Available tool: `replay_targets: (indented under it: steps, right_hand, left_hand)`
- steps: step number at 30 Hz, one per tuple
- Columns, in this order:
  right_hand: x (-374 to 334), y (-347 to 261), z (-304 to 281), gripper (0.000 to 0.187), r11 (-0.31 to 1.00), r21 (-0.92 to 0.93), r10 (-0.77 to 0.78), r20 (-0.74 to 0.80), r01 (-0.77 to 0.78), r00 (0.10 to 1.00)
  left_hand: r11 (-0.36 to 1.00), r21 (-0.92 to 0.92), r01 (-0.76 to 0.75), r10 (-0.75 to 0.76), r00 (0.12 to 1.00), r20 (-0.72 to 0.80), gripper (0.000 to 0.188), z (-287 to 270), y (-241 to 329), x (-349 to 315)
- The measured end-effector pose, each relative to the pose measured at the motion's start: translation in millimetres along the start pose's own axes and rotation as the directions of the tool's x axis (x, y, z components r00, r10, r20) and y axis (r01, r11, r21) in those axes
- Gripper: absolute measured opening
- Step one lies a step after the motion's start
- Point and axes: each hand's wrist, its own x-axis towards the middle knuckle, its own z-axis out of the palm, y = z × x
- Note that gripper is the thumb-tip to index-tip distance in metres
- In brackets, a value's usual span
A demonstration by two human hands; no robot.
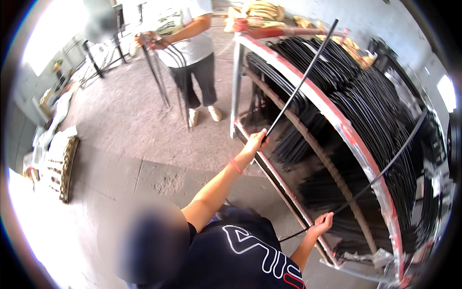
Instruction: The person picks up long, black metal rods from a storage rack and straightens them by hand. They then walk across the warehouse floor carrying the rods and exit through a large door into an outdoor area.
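My left hand (256, 142), a red band at its wrist, reaches forward and is closed round a long thin black rod (305, 74). The rod rises from the fist toward the far right, crossing in front of the rack's top rail. Lower and nearer my body, my right hand (323, 224) grips another black length of rod (380, 176). Its long part runs up to the right over the rack, and its short end points back toward my dark shirt. I cannot tell whether the two lengths join.
Close on my right stands a curved-looking rack with a red and white frame (332, 108), loaded with many black rods (380, 106). Across the floor, a person in a white shirt (199, 43) holds several bent dark rods (180, 62). Yellowish sacks (262, 10) lie behind.
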Motion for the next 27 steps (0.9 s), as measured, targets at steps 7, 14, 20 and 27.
replay_targets:
  steps: [7, 14, 20, 27]
  right_hand:
    - [-3.5, -4.2, 37.5, 0.036, 0.999, -0.02, 0.033, 0.093, -0.031, 0.995]
    - [2.6, 2.3, 52.1, 0.037, 0.996, -0.036, 0.084, 0.122, -0.08, 0.989]
    - [2.0, -5.8, 53.4, 0.038, 0.998, -0.034, 0.058, 0.049, -0.056, 0.997]
    - [32.6, -93.4, 83.4, 0.04, 0.999, 0.03, -0.04, 0.15, 0.036, 0.988]
  left_hand:
    - [0.997, -0.072, -0.008, -0.004, 0.986, -0.166, 0.04, -37.1, 1.7, -25.2]
    - [0.997, -0.075, -0.02, 0.004, 0.978, -0.21, 0.038, -53.2, 6.3, -40.7]
    - [0.998, -0.056, -0.036, 0.025, 0.984, -0.174, 0.038, -45.9, 15.9, -43.7]
    - [0.953, 0.148, -0.265, 0.238, 0.955, 0.174, 0.034, -16.0, 65.2, -19.7]
